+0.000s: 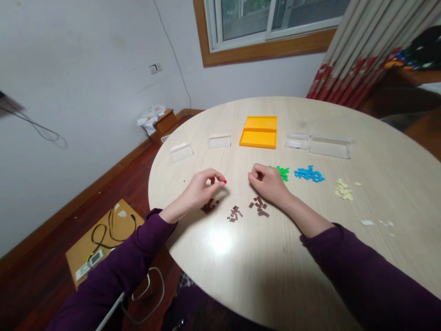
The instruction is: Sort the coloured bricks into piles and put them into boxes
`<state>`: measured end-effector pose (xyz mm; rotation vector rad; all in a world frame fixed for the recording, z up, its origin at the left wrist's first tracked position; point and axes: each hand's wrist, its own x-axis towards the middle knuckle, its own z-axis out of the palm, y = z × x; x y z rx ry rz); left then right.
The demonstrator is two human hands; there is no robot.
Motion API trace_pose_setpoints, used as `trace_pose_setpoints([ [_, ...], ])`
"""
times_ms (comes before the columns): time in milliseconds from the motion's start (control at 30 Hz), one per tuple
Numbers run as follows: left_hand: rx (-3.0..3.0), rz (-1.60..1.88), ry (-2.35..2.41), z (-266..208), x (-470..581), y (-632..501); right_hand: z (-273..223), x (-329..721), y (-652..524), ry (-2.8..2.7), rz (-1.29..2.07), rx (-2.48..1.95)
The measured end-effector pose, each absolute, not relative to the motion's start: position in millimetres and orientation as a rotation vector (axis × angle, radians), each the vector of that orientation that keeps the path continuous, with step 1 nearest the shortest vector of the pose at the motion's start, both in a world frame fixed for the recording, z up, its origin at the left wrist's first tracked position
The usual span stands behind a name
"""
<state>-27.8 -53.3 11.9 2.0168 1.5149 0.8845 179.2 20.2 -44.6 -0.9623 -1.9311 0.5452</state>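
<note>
In the head view, I see the left hand point(203, 188) just above the table point(220, 271), its thumb and forefinger pinching a small red piece point(225, 182). The bit that shows pokes out past the fingertips, pointing across toward the right hand point(264, 181); so much is covered that I can't make out which way its long axis runs. The right hand is curled in, knuckles up, and I can't tell whether anything is between its fingers.

Under and just beside the left hand lie dark brown pieces point(208, 206). Between the two forearms sits a cluster of small brown pieces point(234, 214), and flat brown pieces point(262, 212) lie near the right wrist, their long sides at mixed angles. Green pieces point(284, 173) show from behind the right hand, with blue pieces point(309, 174) to its right and cream pieces point(343, 190) further out that way. Beyond both hands, an orange case point(258, 138) lies opened flat, its fold running left to right.
</note>
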Motion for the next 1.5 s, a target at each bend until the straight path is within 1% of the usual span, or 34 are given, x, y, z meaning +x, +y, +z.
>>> trace_pose_setpoints([
  [167, 2.103, 0.719, 1.412, -4, 7, -55, -38, 181, 17, -1.829, 0.449, -0.987],
  [333, 2.252, 0.531, 1.42, -10, 35, -58, -33, 186, 10, -1.762, 0.438, -1.038],
  [667, 2.307, 0.453, 1.368, -19, 49, -64, -34, 201, -5, -1.837, 0.591, -0.979],
  [867, 2.333, 0.512, 1.359, -13, 36, -69, -39, 213, -19, -1.971, 0.77, -0.954],
  [1033, 2.323, 0.63, 1.473, -4, 7, -81, -46, 218, -37, -2.198, 0.657, -0.794],
  [1200, 2.322, 0.794, 1.562, -11, -19, -96, -56, 219, -45, -2.344, 0.609, -0.717],
  [1367, 2.347, 0.958, 1.555, -21, -37, -110, -62, 228, -57, -2.366, 0.526, -0.725],
  [1500, 2.348, 1.047, 1.54, -23, -40, -119, -63, 243, -77, -2.306, 0.525, -0.78],
])
